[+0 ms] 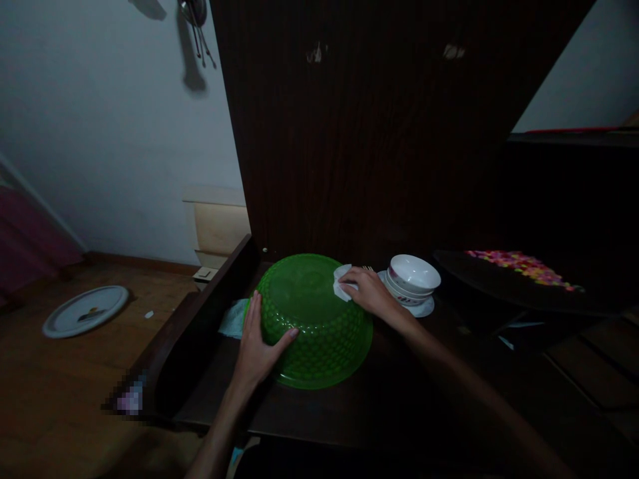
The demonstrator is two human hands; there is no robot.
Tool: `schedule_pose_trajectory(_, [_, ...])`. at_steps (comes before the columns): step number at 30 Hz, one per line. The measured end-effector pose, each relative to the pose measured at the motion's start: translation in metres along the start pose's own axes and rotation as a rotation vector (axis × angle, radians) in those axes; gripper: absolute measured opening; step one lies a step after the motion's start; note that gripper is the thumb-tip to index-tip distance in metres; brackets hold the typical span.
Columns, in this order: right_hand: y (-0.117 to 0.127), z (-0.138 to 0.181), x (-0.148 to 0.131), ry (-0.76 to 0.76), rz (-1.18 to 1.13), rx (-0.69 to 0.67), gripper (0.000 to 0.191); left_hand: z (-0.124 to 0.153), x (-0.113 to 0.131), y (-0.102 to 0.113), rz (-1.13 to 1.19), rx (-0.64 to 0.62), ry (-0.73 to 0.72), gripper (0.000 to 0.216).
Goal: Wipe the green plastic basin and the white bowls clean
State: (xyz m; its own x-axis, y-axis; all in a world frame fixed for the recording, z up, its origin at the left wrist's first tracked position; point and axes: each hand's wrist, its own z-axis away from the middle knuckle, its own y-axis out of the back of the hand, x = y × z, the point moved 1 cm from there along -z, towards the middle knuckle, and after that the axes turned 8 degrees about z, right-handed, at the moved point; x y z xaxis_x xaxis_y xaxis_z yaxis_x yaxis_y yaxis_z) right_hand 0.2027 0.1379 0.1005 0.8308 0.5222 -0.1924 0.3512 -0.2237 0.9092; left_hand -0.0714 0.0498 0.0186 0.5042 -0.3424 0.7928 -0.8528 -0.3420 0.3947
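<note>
The green basin point(304, 293) lies upside down on the dark worktop point(304, 416), its flat base facing up and its wide rim down. Being round, it has no clear long axis across; its central axis runs upright. The wall flares toward the rim and is covered in small raised bumps, glossy and plastic-looking, while the base is smoother with a faint circular mark.

The left hand point(257, 356) is spread against the basin's near left wall, thumb apart from the fingers, its grip unclenched. The right hand's point(367, 287) grip is pinching a crumpled white wipe point(340, 285) against the right edge of the base; in this dim light it could be paper or thin cloth. Just right stand stacked bowls point(413, 274), white and shiny, on a pale plate point(424, 309).
</note>
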Motion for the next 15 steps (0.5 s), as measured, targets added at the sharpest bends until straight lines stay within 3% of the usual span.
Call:
schedule_pose_trajectory(9, [-0.008,-0.058,-0.003,-0.013,0.238,-0.152,0.019,0.004,-0.003,-0.001,0.032,0.017,0.003,0.097])
schedule_pose_trajectory(15, [-0.015,-0.096,-0.002,-0.013,0.249,-0.147,0.015,0.004,-0.006,-0.003,0.034,0.025,-0.020,0.096])
